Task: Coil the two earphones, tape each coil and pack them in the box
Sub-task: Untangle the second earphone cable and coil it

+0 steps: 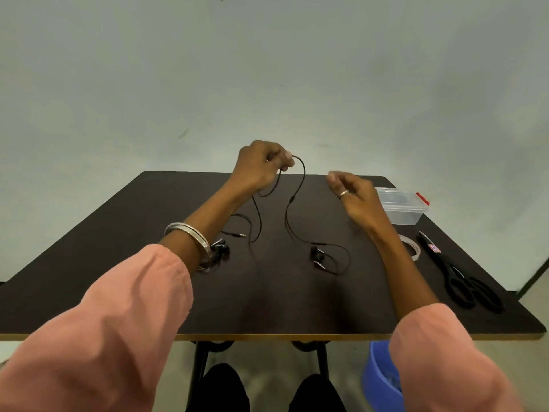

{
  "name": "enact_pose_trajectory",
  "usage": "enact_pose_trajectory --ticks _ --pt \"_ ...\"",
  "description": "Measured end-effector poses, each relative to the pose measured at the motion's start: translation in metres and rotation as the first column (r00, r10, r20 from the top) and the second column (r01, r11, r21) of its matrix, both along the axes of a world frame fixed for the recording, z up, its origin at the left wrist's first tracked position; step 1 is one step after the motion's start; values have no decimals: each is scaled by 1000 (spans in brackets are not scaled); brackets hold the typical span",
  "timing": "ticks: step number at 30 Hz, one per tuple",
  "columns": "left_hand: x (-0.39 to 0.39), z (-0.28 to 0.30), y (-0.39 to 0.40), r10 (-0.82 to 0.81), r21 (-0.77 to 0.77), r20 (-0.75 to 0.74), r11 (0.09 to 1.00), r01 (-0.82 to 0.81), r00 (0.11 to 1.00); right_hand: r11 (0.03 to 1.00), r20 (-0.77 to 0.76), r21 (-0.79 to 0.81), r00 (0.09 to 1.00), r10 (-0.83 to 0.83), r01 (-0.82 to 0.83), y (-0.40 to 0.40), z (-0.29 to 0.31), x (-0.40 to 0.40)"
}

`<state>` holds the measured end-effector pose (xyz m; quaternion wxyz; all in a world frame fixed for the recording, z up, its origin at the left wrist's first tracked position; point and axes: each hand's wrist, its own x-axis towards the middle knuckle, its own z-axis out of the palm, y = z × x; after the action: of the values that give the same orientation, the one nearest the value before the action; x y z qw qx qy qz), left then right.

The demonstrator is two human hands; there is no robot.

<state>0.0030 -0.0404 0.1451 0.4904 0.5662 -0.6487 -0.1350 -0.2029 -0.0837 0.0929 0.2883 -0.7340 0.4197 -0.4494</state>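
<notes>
Left hand (261, 166): raised over desk (148, 278), fingers pinching earphone cable (300, 185).
Right hand (353, 194): fingers loosely curled, holding nothing.
Cable: light, limp, tangle-prone; earbuds (318, 258) lie on desk.
Best hold: near the hanging loop.
Second earphone (234, 242): on desk, beside left wrist.

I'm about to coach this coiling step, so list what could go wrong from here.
1. The left hand pinches the lifted earphone cable while its earbuds lie on the table; pulling may drag or tangle them.
2. The second earphone lies close by, so the cables could snag.
3. The right hand is open, leaving the loop unsupported.
</notes>
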Motion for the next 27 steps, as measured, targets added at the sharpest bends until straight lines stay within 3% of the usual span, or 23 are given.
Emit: enact_pose_trajectory --ticks 3,7,10,13,15,17,19,21,23,27 --pt "-13 -8 4 -15 17 87 1000 14 996 990 13 -25 990 140 -139 8 23 17" --pt "-16 -17 7 -74 76 138 995 64 988 984 -96 -88 985 145 -154 11 21 22" --pt "-6 -25 11 -151 151 214 981 120 965 994 188 -77 978 86 -73 12 24 9" --pt "7 -33 15 -173 204 274 972 119 946 998 545 3 836 -56 65 10 34 -12" --pt "15 -38 16 -161 210 298 973 100 941 983 638 53 751 -169 176 8 38 -22" --pt "20 -43 15 -107 176 229 982 67 968 952 629 126 719 -295 280 7 38 -27" --pt "21 -46 15 -15 128 103 992 2 995 915 412 167 817 -404 368 2 30 -29" --pt "20 -46 13 47 83 51 995 -51 998 899 -46 138 910 -413 415 0 22 -25" --pt "15 -43 12 69 35 73 997 -72 995 944 -395 81 880 -265 321 5 20 -18" --pt "3 -34 12 30 8 132 999 -31 991 990 -506 -142 859 -78 7 28 28 18"
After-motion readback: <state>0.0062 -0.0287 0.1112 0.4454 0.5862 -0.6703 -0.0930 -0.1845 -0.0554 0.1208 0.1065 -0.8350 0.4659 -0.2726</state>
